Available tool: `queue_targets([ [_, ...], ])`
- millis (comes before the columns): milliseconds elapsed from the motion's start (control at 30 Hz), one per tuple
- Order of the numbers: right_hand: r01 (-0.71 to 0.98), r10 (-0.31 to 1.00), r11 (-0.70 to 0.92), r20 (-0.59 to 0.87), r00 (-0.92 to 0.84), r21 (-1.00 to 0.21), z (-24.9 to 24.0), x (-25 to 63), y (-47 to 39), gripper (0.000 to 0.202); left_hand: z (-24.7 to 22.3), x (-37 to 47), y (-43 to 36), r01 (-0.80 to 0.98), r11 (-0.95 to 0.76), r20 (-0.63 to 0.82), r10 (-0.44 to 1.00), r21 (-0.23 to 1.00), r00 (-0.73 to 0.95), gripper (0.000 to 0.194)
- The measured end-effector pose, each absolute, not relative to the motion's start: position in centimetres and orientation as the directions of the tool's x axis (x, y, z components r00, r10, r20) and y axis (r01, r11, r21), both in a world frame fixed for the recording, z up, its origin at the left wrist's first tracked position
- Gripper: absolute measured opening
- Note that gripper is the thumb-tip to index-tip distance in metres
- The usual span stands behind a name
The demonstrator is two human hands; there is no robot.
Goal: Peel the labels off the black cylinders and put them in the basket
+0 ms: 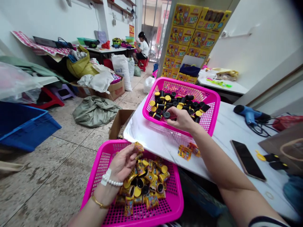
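Bright; glare at barred doorway (154, 26); edges stretched.

- White walls (54, 19) are enclosing the room along the left, and a pale wall (253, 50) is rising on the right.
- Stained, speckled floor tiles (59, 164) are covering the ground, dark joints running between them.
- Wooden shelves (119, 7) are hanging high at the back left.
- Daylight is coming through a barred opening (151, 19) at the far end.
- A red stool (143, 64) is standing near that opening.
- A purple stool (62, 92) is sitting low on the left.
- A white, marble-patterned table (226, 126) is filling the right foreground.
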State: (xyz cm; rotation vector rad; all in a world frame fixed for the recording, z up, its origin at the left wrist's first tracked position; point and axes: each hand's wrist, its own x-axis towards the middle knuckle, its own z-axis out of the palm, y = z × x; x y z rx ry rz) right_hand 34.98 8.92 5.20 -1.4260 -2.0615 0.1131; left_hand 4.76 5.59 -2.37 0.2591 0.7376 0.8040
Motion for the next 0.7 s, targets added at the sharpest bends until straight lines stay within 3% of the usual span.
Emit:
queue_targets([
  [167,0.790,0.779,0.565,0.472,-0.413,-0.240,5.5,32.0,7.1,0.026,-2.4,4.9,5.6,-0.552,0.678,-0.515,0.732,0.485,0.446,0.004],
  [367,0.839,0.824,0.540,0.246,-0.510,-0.069,2.6,30.3,6.6,0.044,-2.2,4.9,5.6,-0.562,0.652,-0.492,0.756,0.508,0.433,0.007],
  [433,0.825,0.834,0.540,0.241,-0.497,-0.165,1.5,30.0,6.7,0.047,-2.3,4.8,5.6,-0.555,0.655,-0.493,0.754,0.512,0.434,0.008],
  [533,0.712,0.871,0.490,0.320,-0.374,-0.502,1.1,29.6,6.7,0.051,-2.4,4.7,5.5,-0.560,0.643,-0.494,0.763,0.523,0.416,0.008],
  [633,0.364,0.938,0.328,0.256,-0.233,-0.872,1.6,28.5,6.2,0.052,-2.4,4.7,5.6,-0.568,0.628,-0.483,0.776,0.532,0.405,0.009],
  [700,0.117,0.958,0.175,0.142,-0.251,-0.978,1.7,27.6,5.6,0.048,-2.2,4.9,5.6,-0.568,0.628,-0.480,0.776,0.533,0.408,0.011],
])
